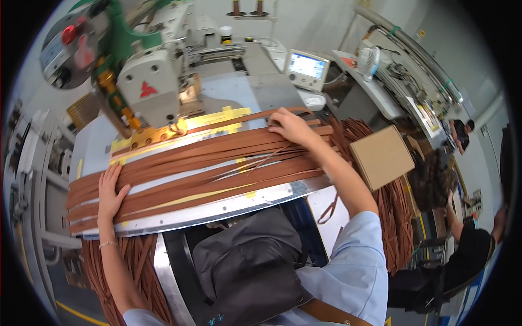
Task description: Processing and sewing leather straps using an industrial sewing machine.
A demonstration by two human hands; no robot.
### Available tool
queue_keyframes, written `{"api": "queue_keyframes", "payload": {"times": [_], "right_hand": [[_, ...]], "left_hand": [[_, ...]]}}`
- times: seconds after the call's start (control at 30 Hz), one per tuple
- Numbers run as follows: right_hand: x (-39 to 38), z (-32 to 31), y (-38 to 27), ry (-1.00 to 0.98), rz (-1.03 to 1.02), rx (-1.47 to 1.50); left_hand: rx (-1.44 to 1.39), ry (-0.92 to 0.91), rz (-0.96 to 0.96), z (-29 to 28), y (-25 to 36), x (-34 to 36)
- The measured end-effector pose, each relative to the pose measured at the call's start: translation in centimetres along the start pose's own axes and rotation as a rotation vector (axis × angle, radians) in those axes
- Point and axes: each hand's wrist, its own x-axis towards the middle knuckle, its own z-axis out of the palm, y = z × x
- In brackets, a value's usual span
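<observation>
Long brown strips (212,146) lie side by side across the metal sewing table (261,193). My left hand (112,193) rests on their left part, fingers spread. My right hand (284,124) is closed on a brown strip near the top right of the row, fingertips curled over it. Above the row stands an industrial sewing machine (149,65), with a yellow metal fitting (152,136) low over the uppermost strip. Yellow tape (223,114) shows on the work surface behind that strip.
A cardboard box (383,155) is at the right, beside hanging bundles of strips (394,228). More strips (125,271) hang below the left end. A control screen (305,68) stands behind. Two co-workers are at the right, one seated in black (465,261), another farther back (462,133).
</observation>
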Motion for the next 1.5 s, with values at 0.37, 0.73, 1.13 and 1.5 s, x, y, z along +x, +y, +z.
{"api": "queue_keyframes", "payload": {"times": [0.37, 0.73, 1.13, 1.5], "right_hand": [[-0.3, -1.0, -1.5, 0.192, -0.24, -0.459], [-0.8, -1.5, -2.1, 0.007, -0.146, -0.385], [2.2, -2.5, -20.4, -0.413, 0.047, 0.364], [11.5, 11.8, -28.2, -0.108, -0.155, 0.336]], "left_hand": [[-0.073, 0.082, 0.017, 0.0, 0.5, -0.2], [0.06, 0.042, 0.103, -0.6, 0.1, 0.3], [0.126, 0.128, 0.101, -0.6, 0.4, -0.4], [0.08, 0.3, 0.131, -0.2, 1.1, -0.8]]}}
